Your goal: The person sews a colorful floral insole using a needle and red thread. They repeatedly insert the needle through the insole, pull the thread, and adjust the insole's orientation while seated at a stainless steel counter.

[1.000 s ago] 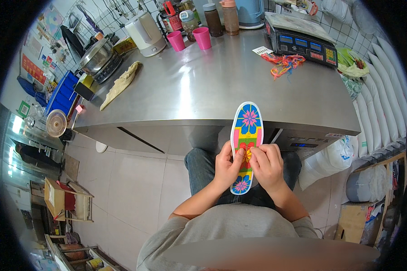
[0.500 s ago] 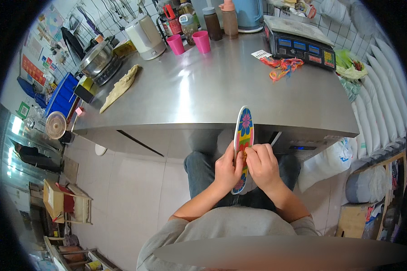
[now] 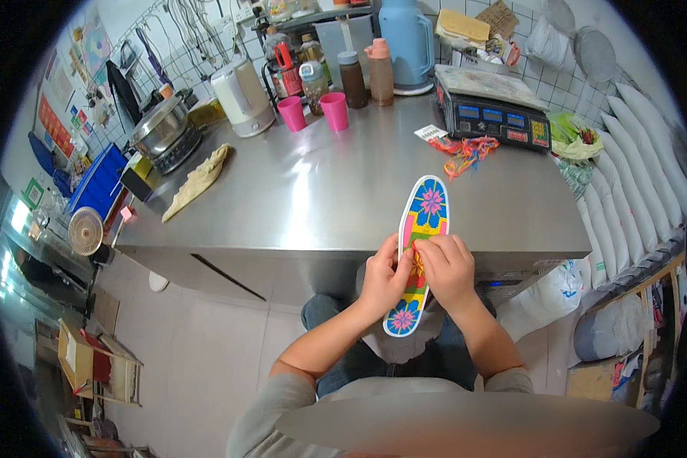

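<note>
A colourful embroidered insole (image 3: 431,200) with a white edge and pink flowers on blue at both ends is held up in front of the counter's edge, over my lap. My left hand (image 3: 383,281) grips its left edge, thumb across the front. My right hand (image 3: 446,267) is closed in a pinch against the yellow and red middle. Whatever is between those fingertips is too small to make out. Beyond the insole, a tangle of coloured thread (image 3: 466,155) with a white tag lies on the counter.
On the metal counter (image 3: 282,198) stand a black scale (image 3: 492,114), two pink cups (image 3: 333,112), bottles (image 3: 353,80), a white kettle (image 3: 242,99), a blue jug (image 3: 404,46) and a steel pot (image 3: 160,126). A beige cloth (image 3: 197,183) lies at left. White sacks (image 3: 633,175) line the right.
The insole has turned from nearly edge-on so its patterned face shows more fully. Both hands stay on it, the right still pinching at the middle. The view has tilted up slightly.
</note>
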A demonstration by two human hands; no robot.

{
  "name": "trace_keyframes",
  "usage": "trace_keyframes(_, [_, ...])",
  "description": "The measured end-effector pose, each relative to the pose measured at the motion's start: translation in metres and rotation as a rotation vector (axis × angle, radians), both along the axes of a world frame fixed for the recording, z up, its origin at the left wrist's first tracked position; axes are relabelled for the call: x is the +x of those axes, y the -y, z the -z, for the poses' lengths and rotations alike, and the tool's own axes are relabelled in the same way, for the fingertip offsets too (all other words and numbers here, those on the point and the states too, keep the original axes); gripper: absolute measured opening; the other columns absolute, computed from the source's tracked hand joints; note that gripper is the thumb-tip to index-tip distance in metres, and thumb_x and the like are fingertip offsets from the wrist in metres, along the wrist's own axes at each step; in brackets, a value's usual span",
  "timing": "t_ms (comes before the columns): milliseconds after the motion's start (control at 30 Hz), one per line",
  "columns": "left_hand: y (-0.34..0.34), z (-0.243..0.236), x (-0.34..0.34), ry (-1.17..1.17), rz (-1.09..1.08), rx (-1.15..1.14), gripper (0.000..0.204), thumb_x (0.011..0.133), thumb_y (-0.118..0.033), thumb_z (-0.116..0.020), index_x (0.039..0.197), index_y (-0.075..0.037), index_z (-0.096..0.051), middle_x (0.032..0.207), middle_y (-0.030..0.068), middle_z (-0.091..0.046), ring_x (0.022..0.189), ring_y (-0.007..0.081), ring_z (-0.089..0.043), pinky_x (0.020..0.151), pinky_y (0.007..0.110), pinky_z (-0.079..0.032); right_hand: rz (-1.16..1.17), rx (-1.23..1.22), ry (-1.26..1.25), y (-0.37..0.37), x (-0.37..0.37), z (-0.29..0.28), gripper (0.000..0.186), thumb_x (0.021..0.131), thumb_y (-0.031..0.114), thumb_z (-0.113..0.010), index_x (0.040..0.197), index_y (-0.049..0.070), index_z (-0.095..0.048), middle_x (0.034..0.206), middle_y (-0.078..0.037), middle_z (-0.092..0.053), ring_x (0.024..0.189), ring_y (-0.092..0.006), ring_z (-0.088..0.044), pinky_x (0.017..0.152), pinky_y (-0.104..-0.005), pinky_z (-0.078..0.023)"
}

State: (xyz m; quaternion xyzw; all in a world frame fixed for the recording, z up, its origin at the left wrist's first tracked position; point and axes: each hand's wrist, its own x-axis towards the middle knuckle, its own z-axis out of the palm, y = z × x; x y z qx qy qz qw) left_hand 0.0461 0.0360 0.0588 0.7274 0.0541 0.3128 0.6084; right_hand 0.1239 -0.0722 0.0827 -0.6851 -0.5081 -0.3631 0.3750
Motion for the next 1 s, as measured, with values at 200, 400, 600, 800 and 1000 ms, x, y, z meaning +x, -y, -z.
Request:
trace_keyframes(200, [-0.023,-0.011,0.028,0.113,0.047,0.034,0.025,0.091,-0.011,-0.049,0.113,0.000,-0.049,0.064,0.0024,-0.057,0.056,0.0036,-0.048,0.049,0.022,-0.039,-0.001,0.088,0.079,-0.019,0.023,-0.019,0.017,0.068,0.004,-0.066,0.084,0.006,-0.061,0.082,-0.006,-0.056,0.070,-0.0221,-0.053,0.062,-0.0313,-0.046])
trace_keyframes(400, [-0.030,-0.009,0.019,0.220,0.224,-0.362,0.029,0.093,-0.011,-0.046,0.120,0.000,-0.042,0.097,0.0052,-0.060,0.087,0.0085,-0.057,0.076,0.023,-0.046,-0.186,0.338,-0.414,-0.013,0.027,-0.002,0.007,0.077,0.002,-0.061,0.085,0.003,-0.061,0.084,-0.005,-0.058,0.073,-0.0159,-0.054,0.063,-0.0283,-0.045])
trace_keyframes(600, [-0.005,0.029,-0.006,0.112,0.510,-0.723,0.026,0.091,-0.010,-0.049,0.115,-0.003,-0.042,0.111,0.0103,-0.057,0.100,0.0142,-0.056,0.087,0.029,-0.045,-1.116,0.614,-2.018,0.000,-0.003,0.050,0.032,0.079,0.018,-0.063,0.104,-0.001,-0.058,0.101,-0.011,-0.062,0.089,-0.0193,-0.061,0.080,-0.0319,-0.049])
trace_keyframes(800, [0.018,0.043,-0.020,0.173,0.571,-0.865,0.026,0.091,-0.012,-0.050,0.113,-0.005,-0.040,0.111,0.0109,-0.056,0.098,0.0167,-0.058,0.086,0.032,-0.048,-1.152,0.550,-2.016,0.011,-0.020,0.068,0.046,0.078,0.031,-0.064,0.108,-0.001,-0.056,0.101,-0.011,-0.062,0.091,-0.0207,-0.061,0.083,-0.0335,-0.049])
trace_keyframes(1000, [0.024,0.036,-0.033,0.199,0.513,-0.895,0.024,0.091,-0.014,-0.050,0.111,-0.006,-0.040,0.111,0.0108,-0.056,0.100,0.0183,-0.058,0.085,0.034,-0.050,-0.756,1.099,-2.053,0.042,-0.016,0.075,0.015,0.089,0.022,-0.052,0.092,0.008,-0.057,0.083,0.001,-0.056,0.055,-0.0019,-0.043,0.044,-0.0159,-0.033])
